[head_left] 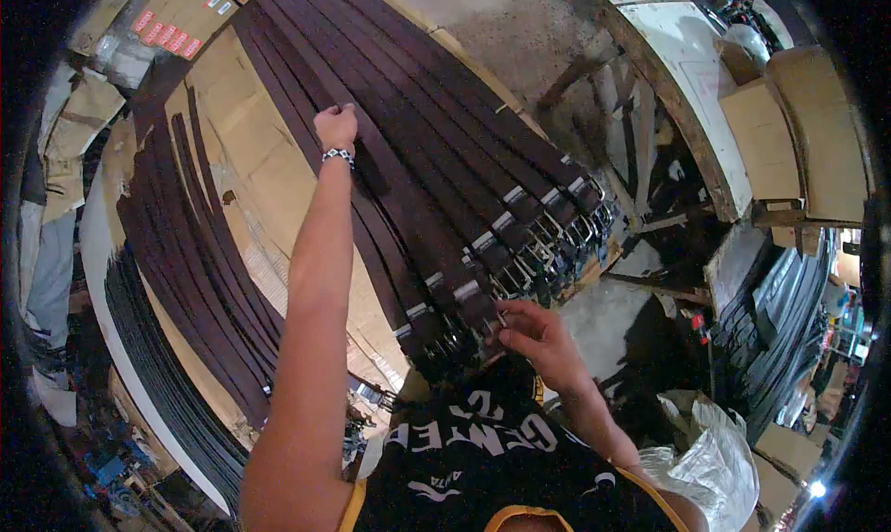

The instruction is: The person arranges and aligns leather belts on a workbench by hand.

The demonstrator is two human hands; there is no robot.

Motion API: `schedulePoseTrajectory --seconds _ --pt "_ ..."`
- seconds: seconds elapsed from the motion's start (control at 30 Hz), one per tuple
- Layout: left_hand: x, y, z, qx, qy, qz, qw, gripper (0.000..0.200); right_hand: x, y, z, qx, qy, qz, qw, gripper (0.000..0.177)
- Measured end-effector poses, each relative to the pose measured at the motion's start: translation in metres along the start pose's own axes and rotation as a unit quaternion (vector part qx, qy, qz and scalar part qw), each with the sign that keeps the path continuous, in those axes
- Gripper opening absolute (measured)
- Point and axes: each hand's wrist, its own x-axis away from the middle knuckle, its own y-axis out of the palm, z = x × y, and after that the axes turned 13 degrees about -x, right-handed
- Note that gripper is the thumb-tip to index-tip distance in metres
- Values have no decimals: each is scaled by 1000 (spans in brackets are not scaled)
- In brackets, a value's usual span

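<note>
Long dark brown belts lie side by side in a fan, with metal buckles at their near ends. My left hand, with a checkered band at the wrist, is closed on one brown belt partway along its length. That belt looks slightly lifted, with a dark shadow beside it. At its near end, my right hand is pinched on the buckle end, close to my shirt front. Its fingertips partly hide the buckle. Other buckles hang in a row to either side.
Cardboard lies under the belts. More brown belts and a bundle of black straps lie to the left. Boxes with red labels sit at the far end. To the right stand a wooden table, cartons and a plastic sack.
</note>
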Motion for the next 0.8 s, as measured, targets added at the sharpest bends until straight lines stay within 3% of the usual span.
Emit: schedulePoseTrajectory --seconds 0.17,0.27,0.37,0.43,0.6,0.67,0.8 --pt "3 -4 -11 15 -15 -27 999 57 -10 5 4 114 -92 46 988 35" --pt "28 -16 -14 -23 83 -21 996 57 -4 11 -7 320 -169 87 928 31" --pt "100 -42 -17 -14 196 46 979 53 -2 8 -1 379 -242 120 885 27" --pt "148 -51 -35 45 235 23 971 49 -2 3 4 414 -238 131 869 30" --pt "298 -84 -38 42 261 -16 964 46 1 23 -8 505 -283 149 802 52" --pt "335 -93 -38 34 263 -42 963 47 1 35 -13 528 -303 146 780 63" --pt "368 -114 -47 -10 286 -38 957 45 -11 34 9 551 -260 142 780 68"
